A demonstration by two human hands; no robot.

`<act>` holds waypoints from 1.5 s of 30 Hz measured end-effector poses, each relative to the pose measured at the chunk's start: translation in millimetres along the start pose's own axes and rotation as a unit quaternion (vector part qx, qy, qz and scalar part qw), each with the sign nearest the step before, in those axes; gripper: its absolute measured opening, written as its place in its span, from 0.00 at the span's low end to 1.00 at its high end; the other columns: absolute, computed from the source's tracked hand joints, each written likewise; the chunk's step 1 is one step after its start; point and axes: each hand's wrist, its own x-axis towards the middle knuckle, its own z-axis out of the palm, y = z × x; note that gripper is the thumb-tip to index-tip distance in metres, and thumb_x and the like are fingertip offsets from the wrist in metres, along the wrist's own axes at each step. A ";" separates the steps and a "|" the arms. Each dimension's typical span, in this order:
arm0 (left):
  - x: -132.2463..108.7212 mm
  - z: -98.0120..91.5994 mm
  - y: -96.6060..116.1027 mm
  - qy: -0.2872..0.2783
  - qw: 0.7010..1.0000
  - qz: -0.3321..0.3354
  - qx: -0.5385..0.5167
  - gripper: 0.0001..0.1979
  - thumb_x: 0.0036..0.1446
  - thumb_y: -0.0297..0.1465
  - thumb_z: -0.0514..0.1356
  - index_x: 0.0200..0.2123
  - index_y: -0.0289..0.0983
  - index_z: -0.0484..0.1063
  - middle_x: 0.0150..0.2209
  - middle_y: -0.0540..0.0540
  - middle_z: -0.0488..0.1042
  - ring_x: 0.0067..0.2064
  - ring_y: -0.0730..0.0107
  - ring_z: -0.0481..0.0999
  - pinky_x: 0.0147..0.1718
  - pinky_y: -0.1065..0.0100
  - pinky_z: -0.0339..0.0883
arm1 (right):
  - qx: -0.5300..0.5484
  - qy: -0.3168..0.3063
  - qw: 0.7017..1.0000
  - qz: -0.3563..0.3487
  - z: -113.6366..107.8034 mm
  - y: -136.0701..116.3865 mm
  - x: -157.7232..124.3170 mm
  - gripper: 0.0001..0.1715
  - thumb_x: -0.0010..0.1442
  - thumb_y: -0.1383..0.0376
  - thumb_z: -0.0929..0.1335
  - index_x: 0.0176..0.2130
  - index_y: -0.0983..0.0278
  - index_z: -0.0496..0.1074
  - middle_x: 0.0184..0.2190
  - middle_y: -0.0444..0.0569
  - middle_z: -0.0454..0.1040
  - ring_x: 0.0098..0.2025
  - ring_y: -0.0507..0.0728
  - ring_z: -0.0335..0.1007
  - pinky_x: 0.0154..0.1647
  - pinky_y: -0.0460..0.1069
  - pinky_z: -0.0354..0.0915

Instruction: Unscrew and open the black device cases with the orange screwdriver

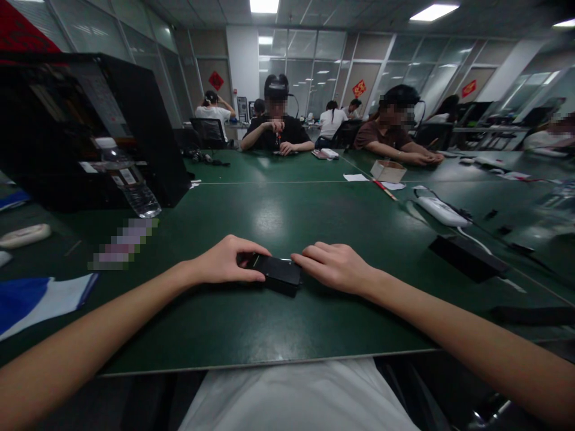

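A small black box (283,273) rests on the green table in front of me. My left hand (227,261) is closed around its left end, thumb on the near side and fingers on the far side. At the box's far right corner is my right hand (335,266), fingers curled together and tips touching or almost touching the box. A thin pale strip (286,260) shows along the far edge by those fingertips. Whether the right fingers pinch it is hidden.
On the left stand a black computer case (135,120) and a tilted water bottle (132,179). To the right lie a white power strip (442,211) and a black box-like block (469,257). Across the green table (269,335), two people sit near an open carton (389,171).
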 end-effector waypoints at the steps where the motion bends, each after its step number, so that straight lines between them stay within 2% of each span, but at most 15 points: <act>1: -1.1 1.3 -2.1 0.006 1.000 -0.003 -0.003 0.25 0.55 0.43 0.70 0.52 0.34 0.79 0.36 0.45 0.80 0.30 0.72 0.72 0.28 0.73 0.63 | -0.002 -0.003 1.000 0.000 -0.4 0.4 0.7 0.15 0.72 0.69 0.61 0.52 0.67 0.74 0.36 0.50 0.78 0.34 0.53 0.68 0.27 0.48 0.57; 8: -2.1 10.4 -6.3 0.025 0.999 -0.010 -0.035 0.25 0.56 0.41 0.70 0.53 0.33 0.79 0.34 0.46 0.80 0.30 0.72 0.73 0.29 0.73 0.65 | -0.004 -0.003 1.000 -0.009 -0.8 5.3 2.9 0.16 0.72 0.70 0.60 0.53 0.67 0.74 0.36 0.51 0.78 0.33 0.53 0.67 0.27 0.48 0.56; 12: -2.0 14.9 -3.0 0.033 0.998 -0.025 -0.050 0.25 0.54 0.40 0.70 0.53 0.32 0.79 0.34 0.45 0.81 0.31 0.70 0.75 0.30 0.73 0.67 | 0.092 -0.042 0.995 0.022 7.7 7.7 3.1 0.17 0.71 0.69 0.60 0.54 0.66 0.72 0.39 0.52 0.77 0.36 0.53 0.70 0.29 0.47 0.59; 16: -1.9 16.3 -1.4 0.031 0.998 -0.031 -0.053 0.26 0.54 0.40 0.71 0.53 0.33 0.80 0.35 0.45 0.82 0.32 0.68 0.76 0.31 0.72 0.68 | 0.219 -0.092 0.970 0.057 13.0 10.3 1.4 0.18 0.71 0.67 0.60 0.57 0.65 0.70 0.40 0.51 0.76 0.37 0.53 0.71 0.36 0.46 0.64; 18: -1.8 16.4 -1.2 0.030 0.998 -0.032 -0.050 0.26 0.54 0.40 0.71 0.53 0.33 0.80 0.35 0.44 0.82 0.32 0.68 0.76 0.31 0.72 0.68 | 0.243 -0.097 0.963 0.063 12.5 12.2 0.1 0.18 0.71 0.67 0.60 0.57 0.65 0.69 0.40 0.51 0.76 0.37 0.53 0.72 0.37 0.46 0.64; 24: -1.5 16.5 0.2 0.040 0.998 -0.020 -0.038 0.26 0.54 0.41 0.71 0.53 0.34 0.79 0.39 0.42 0.83 0.33 0.67 0.78 0.32 0.71 0.69 | 0.184 -0.125 0.974 0.053 6.3 29.8 -13.7 0.17 0.73 0.62 0.59 0.53 0.66 0.71 0.36 0.50 0.75 0.33 0.53 0.70 0.32 0.47 0.59; 28: -1.7 17.1 2.1 0.047 0.998 -0.031 -0.030 0.26 0.53 0.41 0.71 0.52 0.33 0.80 0.38 0.43 0.83 0.33 0.67 0.78 0.32 0.71 0.69 | 0.152 -0.154 0.972 0.088 3.9 43.7 -25.3 0.17 0.72 0.62 0.60 0.53 0.66 0.72 0.37 0.51 0.75 0.34 0.53 0.71 0.32 0.47 0.59; 35: -1.6 19.0 6.6 0.060 0.997 -0.038 -0.026 0.23 0.55 0.41 0.70 0.50 0.34 0.81 0.36 0.44 0.82 0.32 0.68 0.78 0.32 0.71 0.68 | 0.154 -0.208 0.956 0.139 6.0 40.2 -21.8 0.16 0.71 0.61 0.62 0.51 0.64 0.74 0.39 0.51 0.75 0.35 0.54 0.73 0.33 0.47 0.62; 38: -1.4 19.5 7.7 0.063 0.997 -0.037 -0.021 0.23 0.55 0.41 0.70 0.50 0.34 0.81 0.36 0.44 0.83 0.32 0.67 0.78 0.32 0.71 0.68 | 0.154 -0.184 0.961 0.134 3.0 36.5 -18.7 0.17 0.71 0.60 0.62 0.51 0.64 0.75 0.41 0.53 0.76 0.38 0.56 0.74 0.35 0.48 0.65; 41: -1.9 21.1 7.7 0.066 0.997 -0.033 -0.013 0.23 0.55 0.41 0.69 0.50 0.34 0.81 0.35 0.44 0.83 0.31 0.68 0.78 0.32 0.71 0.68 | 0.163 -0.112 0.975 0.106 -3.1 31.7 -15.8 0.19 0.72 0.59 0.61 0.51 0.66 0.75 0.44 0.56 0.77 0.42 0.58 0.73 0.39 0.51 0.67; 45: -2.4 26.0 6.4 0.084 0.996 -0.022 0.006 0.21 0.56 0.41 0.69 0.49 0.35 0.81 0.32 0.47 0.81 0.30 0.69 0.77 0.32 0.72 0.66 | 0.202 -0.031 0.978 0.036 -11.1 18.7 -8.5 0.29 0.69 0.48 0.64 0.53 0.69 0.72 0.46 0.59 0.77 0.45 0.60 0.73 0.44 0.53 0.69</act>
